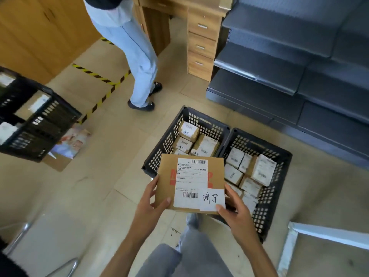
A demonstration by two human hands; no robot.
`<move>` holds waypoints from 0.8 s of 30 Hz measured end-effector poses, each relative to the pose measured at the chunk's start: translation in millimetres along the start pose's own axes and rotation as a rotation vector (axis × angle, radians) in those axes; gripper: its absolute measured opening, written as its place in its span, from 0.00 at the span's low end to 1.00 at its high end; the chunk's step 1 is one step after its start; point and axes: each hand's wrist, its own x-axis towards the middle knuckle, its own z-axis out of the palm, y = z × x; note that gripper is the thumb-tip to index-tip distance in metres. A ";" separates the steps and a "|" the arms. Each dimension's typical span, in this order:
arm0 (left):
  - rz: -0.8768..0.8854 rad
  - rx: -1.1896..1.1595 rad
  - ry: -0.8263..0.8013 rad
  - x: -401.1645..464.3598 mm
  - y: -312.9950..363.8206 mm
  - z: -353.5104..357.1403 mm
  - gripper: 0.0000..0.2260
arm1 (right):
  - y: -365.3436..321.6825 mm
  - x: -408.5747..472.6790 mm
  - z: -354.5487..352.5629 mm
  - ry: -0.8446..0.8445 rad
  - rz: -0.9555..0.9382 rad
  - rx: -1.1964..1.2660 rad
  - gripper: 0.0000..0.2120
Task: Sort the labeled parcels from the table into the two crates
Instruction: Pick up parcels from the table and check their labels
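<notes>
1. Fingers (166,200) of the left hand (151,204) and right hand (233,210) pinch the near corners of the flat brown cardboard parcel with a white shipping label (190,182)
2. Parcel hangs above the two black perforated plastic crates (265,214) – probably light, stiff, easily gripped by its edges

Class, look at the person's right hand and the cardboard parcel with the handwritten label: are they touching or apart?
Touching. The head view shows the right hand gripping the parcel at its lower right corner, thumb pressed on the handwritten label.
</notes>
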 end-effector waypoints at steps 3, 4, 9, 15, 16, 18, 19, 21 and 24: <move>-0.005 0.012 -0.059 41.3 14.9 2.6 0.32 | -7.8 31.7 -0.9 0.039 0.021 0.012 0.32; -0.010 0.007 -0.080 55.2 18.8 3.7 0.31 | -9.8 42.6 -1.0 0.055 0.030 0.003 0.31; -0.035 -0.026 -0.188 140.1 30.6 4.9 0.32 | -21.0 101.8 5.1 0.118 0.065 -0.028 0.27; -0.073 -0.011 -0.291 240.6 28.5 12.0 0.30 | -21.8 166.5 31.5 0.181 0.119 0.010 0.28; -0.083 -0.006 -0.311 260.6 22.0 14.7 0.29 | -13.8 180.5 38.6 0.198 0.137 0.018 0.28; -0.108 -0.018 -0.319 282.1 18.5 17.1 0.29 | -9.9 192.7 45.9 0.208 0.161 0.041 0.29; -0.118 -0.026 -0.334 296.0 10.9 17.8 0.29 | -4.3 202.1 50.9 0.220 0.174 0.058 0.29; -0.130 -0.032 -0.375 318.3 -5.2 19.1 0.29 | 10.1 221.2 58.9 0.241 0.200 0.094 0.29; -0.180 -0.047 -0.401 337.8 -33.5 20.0 0.28 | 31.5 240.9 69.9 0.266 0.247 0.147 0.29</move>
